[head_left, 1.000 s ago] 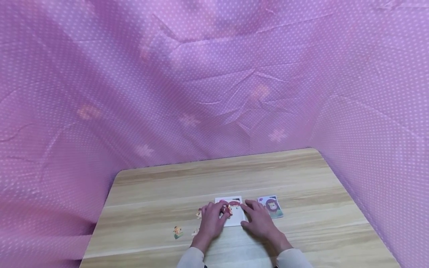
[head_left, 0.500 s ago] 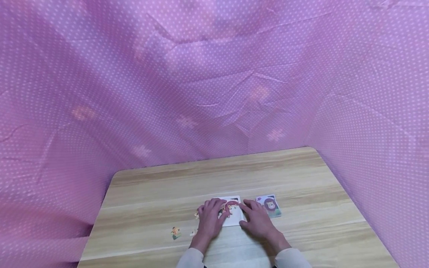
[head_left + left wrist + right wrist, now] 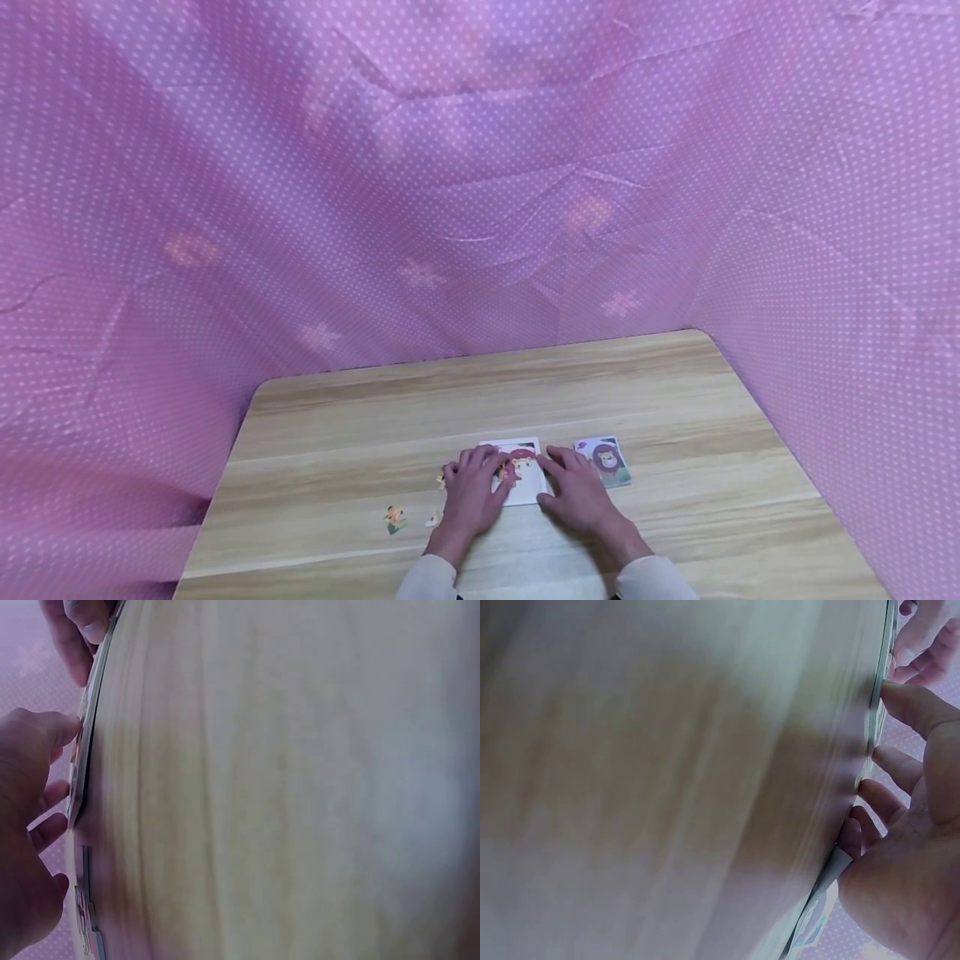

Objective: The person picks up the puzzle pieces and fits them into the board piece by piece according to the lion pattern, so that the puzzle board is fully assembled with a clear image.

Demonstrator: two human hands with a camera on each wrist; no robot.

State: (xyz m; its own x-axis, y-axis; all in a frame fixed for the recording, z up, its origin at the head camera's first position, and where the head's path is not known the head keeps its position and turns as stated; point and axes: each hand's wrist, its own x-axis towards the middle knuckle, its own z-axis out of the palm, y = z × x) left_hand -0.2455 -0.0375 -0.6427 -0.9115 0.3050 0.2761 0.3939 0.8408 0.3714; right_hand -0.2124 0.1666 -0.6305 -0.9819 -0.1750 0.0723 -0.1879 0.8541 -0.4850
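A square white puzzle board (image 3: 532,487) lies on the table in the head view, with part of a lion picture along its top and left. My left hand (image 3: 472,492) is over its left side, its thumb and index finger either side of a reddish-brown puzzle piece (image 3: 512,474). In the left wrist view the left thumb (image 3: 64,729) touches the board's upper face. At the board's right edge rests my right hand (image 3: 579,492), fingers loosely bent and spread; the right wrist view shows its thumb (image 3: 907,701) against that edge. The left palm hides part of the board.
Loose puzzle pieces lie to the left: an orange and green piece (image 3: 394,518), a pale piece (image 3: 432,519) and another piece (image 3: 441,481) partly behind the left hand. A lion picture card (image 3: 609,458) lies beyond the right hand. Pink dotted cloth (image 3: 480,208) surrounds the wooden table (image 3: 337,433).
The reddish-brown piece, tilted under the left fingers a second ago, now lies flatter on the board, slightly left. The left fingers have shifted a little; the right hand stays at the edge.
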